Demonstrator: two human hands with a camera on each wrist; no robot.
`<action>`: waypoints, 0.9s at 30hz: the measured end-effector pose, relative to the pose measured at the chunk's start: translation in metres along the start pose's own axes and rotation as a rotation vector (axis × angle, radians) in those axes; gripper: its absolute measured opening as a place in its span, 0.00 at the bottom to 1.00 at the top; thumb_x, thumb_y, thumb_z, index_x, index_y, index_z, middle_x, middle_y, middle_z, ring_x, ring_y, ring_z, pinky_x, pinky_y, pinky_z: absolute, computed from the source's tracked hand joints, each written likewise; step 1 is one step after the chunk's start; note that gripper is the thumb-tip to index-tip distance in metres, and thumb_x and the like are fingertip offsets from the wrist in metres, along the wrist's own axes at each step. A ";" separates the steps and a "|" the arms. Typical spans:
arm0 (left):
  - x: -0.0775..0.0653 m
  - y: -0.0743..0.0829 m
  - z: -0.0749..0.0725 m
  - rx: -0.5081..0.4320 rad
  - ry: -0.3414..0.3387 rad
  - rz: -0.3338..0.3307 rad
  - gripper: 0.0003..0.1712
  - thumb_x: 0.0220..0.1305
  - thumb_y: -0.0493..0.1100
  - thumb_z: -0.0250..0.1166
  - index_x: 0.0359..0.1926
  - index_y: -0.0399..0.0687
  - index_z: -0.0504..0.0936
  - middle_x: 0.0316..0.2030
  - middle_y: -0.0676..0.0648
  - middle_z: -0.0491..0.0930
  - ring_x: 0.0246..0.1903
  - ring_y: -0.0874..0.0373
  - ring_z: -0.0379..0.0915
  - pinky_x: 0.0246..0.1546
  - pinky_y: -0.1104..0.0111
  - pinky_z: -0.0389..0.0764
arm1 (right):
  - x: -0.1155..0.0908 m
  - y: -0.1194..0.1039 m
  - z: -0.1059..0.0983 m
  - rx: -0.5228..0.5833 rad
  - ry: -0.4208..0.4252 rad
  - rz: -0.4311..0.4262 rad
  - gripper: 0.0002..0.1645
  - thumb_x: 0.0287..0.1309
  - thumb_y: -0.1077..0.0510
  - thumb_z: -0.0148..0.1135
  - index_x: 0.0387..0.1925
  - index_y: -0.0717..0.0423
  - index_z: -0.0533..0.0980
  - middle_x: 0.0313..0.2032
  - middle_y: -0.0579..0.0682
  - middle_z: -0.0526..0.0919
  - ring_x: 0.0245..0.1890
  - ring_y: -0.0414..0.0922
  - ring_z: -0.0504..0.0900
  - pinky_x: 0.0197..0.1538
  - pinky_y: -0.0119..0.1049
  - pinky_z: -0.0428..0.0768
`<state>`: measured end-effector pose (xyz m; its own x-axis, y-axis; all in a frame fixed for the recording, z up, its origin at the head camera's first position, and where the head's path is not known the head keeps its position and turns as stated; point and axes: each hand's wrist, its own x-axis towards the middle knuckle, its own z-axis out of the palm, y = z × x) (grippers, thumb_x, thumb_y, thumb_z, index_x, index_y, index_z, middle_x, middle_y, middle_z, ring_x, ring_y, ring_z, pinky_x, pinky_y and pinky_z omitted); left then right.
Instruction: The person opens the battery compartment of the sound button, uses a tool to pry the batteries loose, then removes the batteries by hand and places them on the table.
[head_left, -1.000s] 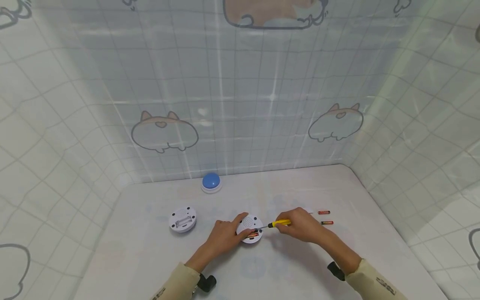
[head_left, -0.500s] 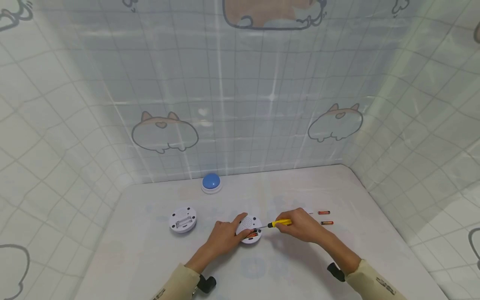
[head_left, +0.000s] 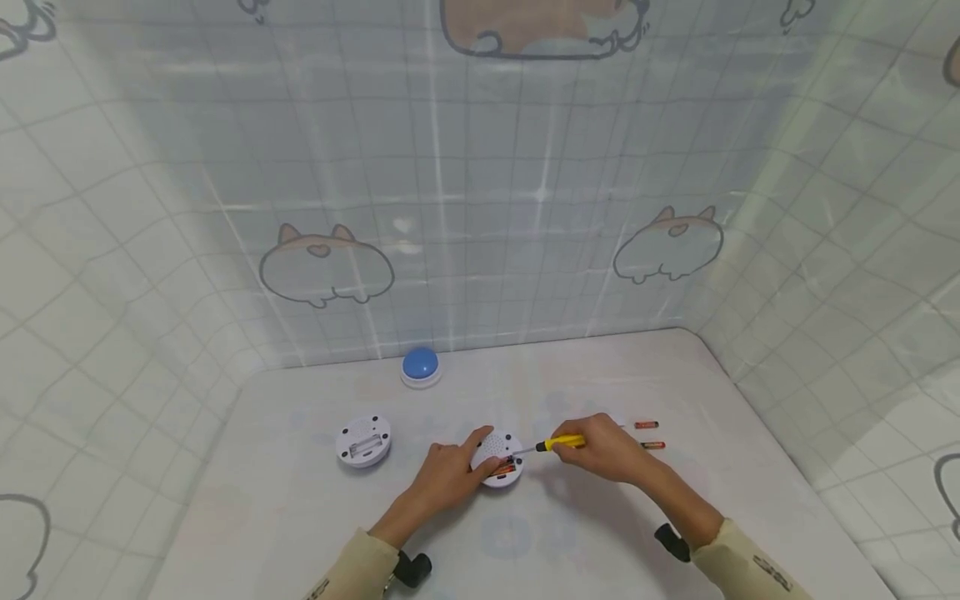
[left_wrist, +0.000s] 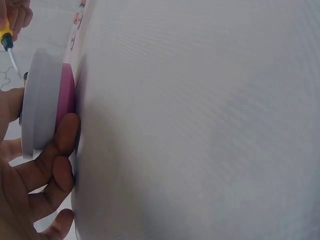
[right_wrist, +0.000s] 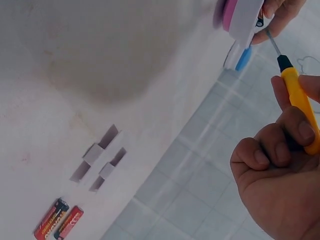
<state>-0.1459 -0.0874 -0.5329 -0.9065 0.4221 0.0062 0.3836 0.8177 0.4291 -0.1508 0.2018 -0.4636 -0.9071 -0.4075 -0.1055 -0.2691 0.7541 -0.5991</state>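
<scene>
A round white push-button device [head_left: 498,443] lies upside down on the table, its pink dome [left_wrist: 65,95] facing the tabletop. My left hand [head_left: 442,477] grips it, thumb across the underside and fingers around its edge. Orange-and-black batteries [head_left: 504,471] show in the device's uncovered compartment, partly hidden by the thumb. My right hand [head_left: 606,450] holds a yellow-handled screwdriver [head_left: 567,442] between thumb and fingers. The metal shaft [right_wrist: 273,42] slants down to a battery's end in the compartment; whether the tip touches it I cannot tell.
Left of my hands, another white device [head_left: 365,442] lies upside down, compartment uncovered. A blue-domed button [head_left: 420,365] stands upright near the back edge. Two loose batteries [right_wrist: 51,220] lie to the right, beside two white covers [right_wrist: 94,153] mostly hidden in the head view.
The screwdriver stays at the battery compartment and both hands keep their holds. Only slight shifts of the device and of the head view show.
</scene>
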 end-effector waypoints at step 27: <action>0.004 0.000 -0.001 -0.121 -0.076 -0.113 0.45 0.61 0.79 0.54 0.73 0.65 0.66 0.55 0.41 0.83 0.45 0.48 0.79 0.56 0.44 0.70 | -0.002 -0.018 -0.001 -0.235 -0.035 -0.082 0.12 0.56 0.49 0.71 0.43 0.42 0.87 0.40 0.36 0.88 0.40 0.39 0.80 0.51 0.46 0.77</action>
<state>-0.1496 -0.0866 -0.5316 -0.9251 0.3623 -0.1140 0.2523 0.8105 0.5287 -0.1444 0.1894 -0.4520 -0.8685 -0.4868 -0.0936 -0.4132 0.8152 -0.4058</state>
